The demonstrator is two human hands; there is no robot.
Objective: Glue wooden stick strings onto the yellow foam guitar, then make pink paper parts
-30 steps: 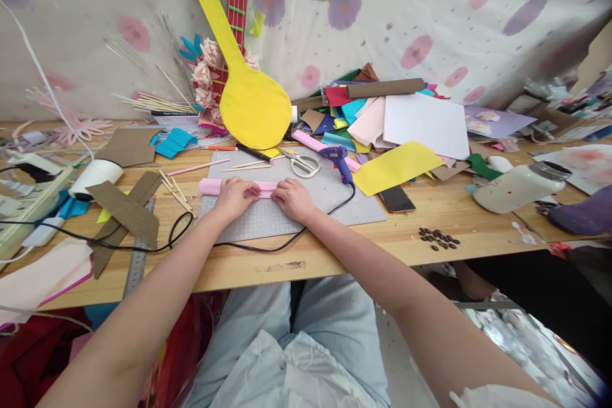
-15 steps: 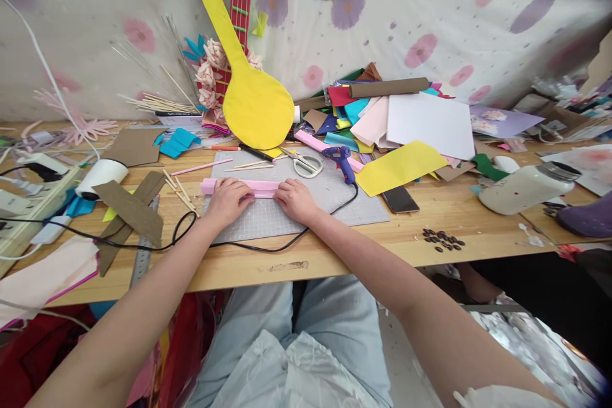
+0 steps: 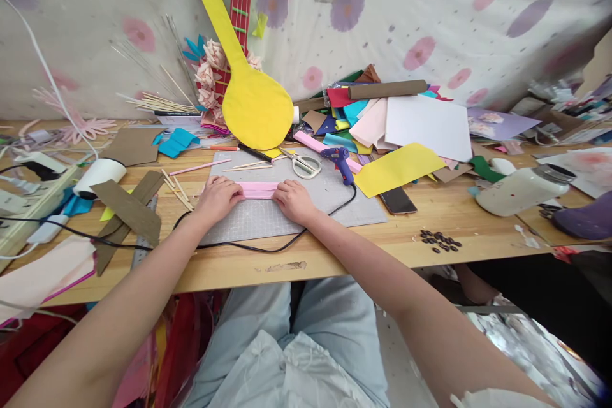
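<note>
A folded strip of pink paper [image 3: 259, 190] lies lengthwise on the grey cutting mat [image 3: 287, 220]. At its left end, my left hand [image 3: 219, 198] has its fingers closed on the strip and covers that end. My right hand [image 3: 294, 200] grips the right end, fingertips bent over it. Only the middle stretch of pink shows between the hands. Behind the right hand lie white-handled scissors [image 3: 306, 167], and a blue glue gun [image 3: 340, 162] rests to the right of them. Some thin wooden sticks [image 3: 248, 166] lie behind the strip.
A yellow banjo-shaped cutout [image 3: 258, 108] leans at the back. Yellow paper [image 3: 399, 167], a phone [image 3: 398, 199] and several dark beads [image 3: 440, 241] lie to the right, near a white bottle [image 3: 526, 190]. The glue gun's black cord [image 3: 268, 249] crosses the mat's front edge.
My left hand has slid left along the pink strip to its end, so more of the strip's middle shows. The right hand stays in place.
</note>
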